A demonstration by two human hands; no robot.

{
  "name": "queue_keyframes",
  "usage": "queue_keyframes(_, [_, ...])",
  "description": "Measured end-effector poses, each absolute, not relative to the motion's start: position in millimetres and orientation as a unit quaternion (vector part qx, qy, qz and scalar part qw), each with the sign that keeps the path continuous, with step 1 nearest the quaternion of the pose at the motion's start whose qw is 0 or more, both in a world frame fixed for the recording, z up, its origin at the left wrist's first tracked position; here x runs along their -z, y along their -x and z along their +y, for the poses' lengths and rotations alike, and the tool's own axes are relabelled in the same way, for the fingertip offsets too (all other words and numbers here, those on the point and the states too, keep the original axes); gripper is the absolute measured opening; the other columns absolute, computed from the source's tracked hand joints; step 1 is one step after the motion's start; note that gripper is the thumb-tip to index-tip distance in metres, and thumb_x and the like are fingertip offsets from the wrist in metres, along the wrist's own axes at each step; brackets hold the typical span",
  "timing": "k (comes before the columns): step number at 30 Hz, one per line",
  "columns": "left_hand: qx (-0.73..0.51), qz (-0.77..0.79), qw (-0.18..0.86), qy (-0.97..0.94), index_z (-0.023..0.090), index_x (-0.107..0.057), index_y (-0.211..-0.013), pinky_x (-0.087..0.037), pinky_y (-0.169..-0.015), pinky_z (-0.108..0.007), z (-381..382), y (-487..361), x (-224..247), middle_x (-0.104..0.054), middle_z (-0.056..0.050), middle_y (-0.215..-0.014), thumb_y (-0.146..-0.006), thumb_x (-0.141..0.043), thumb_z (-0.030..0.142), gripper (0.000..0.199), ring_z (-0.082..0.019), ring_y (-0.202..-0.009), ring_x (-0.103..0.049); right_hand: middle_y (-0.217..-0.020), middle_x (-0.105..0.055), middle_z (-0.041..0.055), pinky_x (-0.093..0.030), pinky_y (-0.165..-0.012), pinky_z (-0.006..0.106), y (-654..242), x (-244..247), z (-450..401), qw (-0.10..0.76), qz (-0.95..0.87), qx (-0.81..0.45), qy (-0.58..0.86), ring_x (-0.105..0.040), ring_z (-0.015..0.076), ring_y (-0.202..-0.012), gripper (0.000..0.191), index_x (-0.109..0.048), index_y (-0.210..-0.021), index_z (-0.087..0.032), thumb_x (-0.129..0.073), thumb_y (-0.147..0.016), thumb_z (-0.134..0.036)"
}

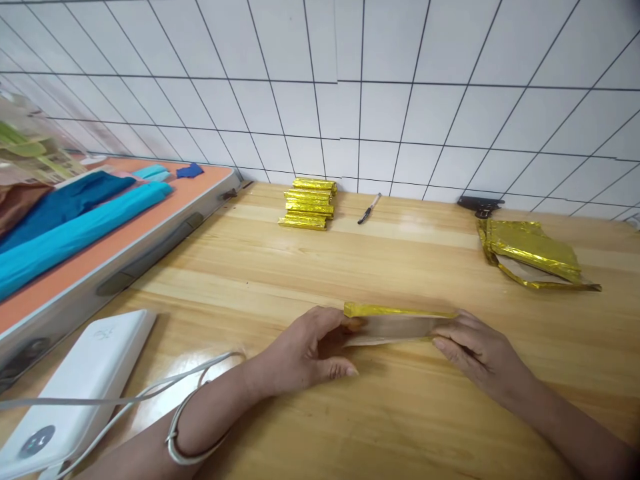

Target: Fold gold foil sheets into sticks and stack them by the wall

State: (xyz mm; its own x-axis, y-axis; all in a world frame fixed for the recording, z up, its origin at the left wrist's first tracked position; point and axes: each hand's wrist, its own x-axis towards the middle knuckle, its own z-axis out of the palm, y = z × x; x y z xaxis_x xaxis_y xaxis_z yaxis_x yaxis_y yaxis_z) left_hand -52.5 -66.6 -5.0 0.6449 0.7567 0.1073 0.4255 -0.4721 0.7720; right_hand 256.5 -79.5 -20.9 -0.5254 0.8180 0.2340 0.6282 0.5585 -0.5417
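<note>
The right hand [475,350] pinches the right end of a gold foil strip [400,328], thumb in front, while the left hand [300,350] sits at the strip's other end, fingertips against it and thumb spread apart below. The strip lies crosswise between the two hands, its dull inner face toward the viewer and gold along the top edge. Beyond it, wooden counter [240,267] stretches to a white tiled wall [390,113]; near that edge are a row of folded gold strips [309,205] and a pen [369,209]. Room to the right reaches a gold foil stack [535,247] beside a black clip [481,204]. On the left, a raised orange board [200,183] bounds the counter, with a white power bank [85,380] and cable [165,385] near the left forearm.
</note>
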Motion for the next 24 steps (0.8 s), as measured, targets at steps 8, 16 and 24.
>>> queue_keyframes(8, [-0.227, 0.431, 0.277, -0.828, 0.018, -0.061, -0.084, -0.039, -0.070, -0.025, -65.0, 34.7, 14.4, -0.059, -0.001, -0.072, -0.090, -0.046, 0.029, 0.019, -0.013, -0.072, -0.053, -0.077, -0.059, 0.0022, -0.043, -0.063, 0.028, -252.5, 19.9, -81.7, 0.231, -0.806, -0.241, 0.488, -0.054, 0.0152, -0.073, 0.015, -0.061, -0.090, -0.022, -0.047, -0.088, -0.028])
queue_keyframes(16, [-0.203, 0.472, 0.236, -0.825, 0.021, -0.061, -0.094, -0.039, -0.071, -0.027, -66.6, 33.0, 18.0, -0.062, -0.001, -0.078, -0.087, -0.051, 0.028, 0.014, -0.015, -0.076, -0.056, -0.067, -0.053, 0.0014, -0.039, -0.062, 0.029, -245.9, 17.3, -79.1, 0.199, -0.822, -0.219, 0.487, -0.049, 0.0157, -0.069, 0.023, -0.056, -0.073, -0.020, -0.044, -0.089, -0.030])
queue_keyframes(24, [-0.159, 0.474, 0.101, -0.860, 0.018, -0.059, -0.098, -0.041, -0.073, -0.031, -69.5, 29.7, 27.8, -0.062, -0.004, -0.082, -0.087, -0.050, 0.030, 0.019, -0.018, -0.077, -0.057, -0.070, -0.055, 0.0010, -0.036, -0.061, 0.029, -238.8, 22.7, -80.8, 0.132, -0.800, -0.131, 0.571, -0.051, 0.0178, -0.070, 0.013, -0.056, -0.079, -0.021, -0.051, -0.083, -0.034])
